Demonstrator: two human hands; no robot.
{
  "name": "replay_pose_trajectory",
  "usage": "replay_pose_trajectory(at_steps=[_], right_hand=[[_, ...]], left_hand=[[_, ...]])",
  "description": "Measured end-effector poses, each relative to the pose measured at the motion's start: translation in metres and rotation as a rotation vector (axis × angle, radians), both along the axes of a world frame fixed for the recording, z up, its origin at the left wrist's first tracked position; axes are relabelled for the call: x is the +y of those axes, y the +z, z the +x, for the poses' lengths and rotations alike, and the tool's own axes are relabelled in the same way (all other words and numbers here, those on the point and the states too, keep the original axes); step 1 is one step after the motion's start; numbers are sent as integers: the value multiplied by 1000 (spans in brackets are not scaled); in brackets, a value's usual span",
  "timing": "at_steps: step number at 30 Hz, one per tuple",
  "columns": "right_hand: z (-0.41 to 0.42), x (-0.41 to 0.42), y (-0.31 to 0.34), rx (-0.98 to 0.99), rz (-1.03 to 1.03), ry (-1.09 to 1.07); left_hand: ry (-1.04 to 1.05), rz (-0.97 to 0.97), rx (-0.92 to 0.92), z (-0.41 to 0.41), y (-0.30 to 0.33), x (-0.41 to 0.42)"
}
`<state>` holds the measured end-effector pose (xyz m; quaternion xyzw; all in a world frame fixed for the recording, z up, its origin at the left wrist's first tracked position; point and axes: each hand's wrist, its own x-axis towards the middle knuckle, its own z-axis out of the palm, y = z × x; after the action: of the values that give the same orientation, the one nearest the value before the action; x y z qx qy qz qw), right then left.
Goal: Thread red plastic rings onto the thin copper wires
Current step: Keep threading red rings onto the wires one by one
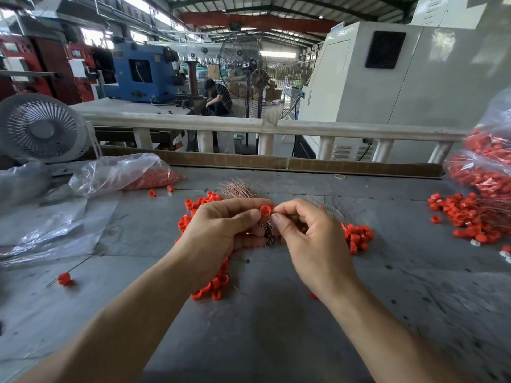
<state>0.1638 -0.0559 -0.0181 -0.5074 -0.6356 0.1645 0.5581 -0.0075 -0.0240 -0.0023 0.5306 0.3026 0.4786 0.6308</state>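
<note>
Both hands meet mid-table over the grey worktop [262, 313]. Left hand [221, 230] pinches a red ring [265, 210] btwn thumb & forefinger, lower fingers curled round a bundle of copper wires [238, 189] fanning out behind. Right hand [304, 233] pinches at the ring's right edge, prob. on a wire end; too fine to tell. Loose rings [356, 236] lie under & beside the hands, more in a pile [464, 217] far right. Plastic bag [124, 172] of rings at left.

Red rings [358, 236]; copper-brown wires [239, 190]; grey table [262, 327]; blue machine [141, 73].
</note>
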Motion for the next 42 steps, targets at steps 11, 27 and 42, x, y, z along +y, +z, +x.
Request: replay_pose_trajectory(at_steps=[11, 27, 42], right_hand=[[-1, -2, 3, 70, -47, 39], [-3, 2, -3, 142, -120, 133], [48, 10, 9, -382, -258, -446]], left_hand=[[25, 25, -61, 2, 4, -4], [19, 5, -128, 4, 11, -11], [35, 6, -106, 5, 10, -9]])
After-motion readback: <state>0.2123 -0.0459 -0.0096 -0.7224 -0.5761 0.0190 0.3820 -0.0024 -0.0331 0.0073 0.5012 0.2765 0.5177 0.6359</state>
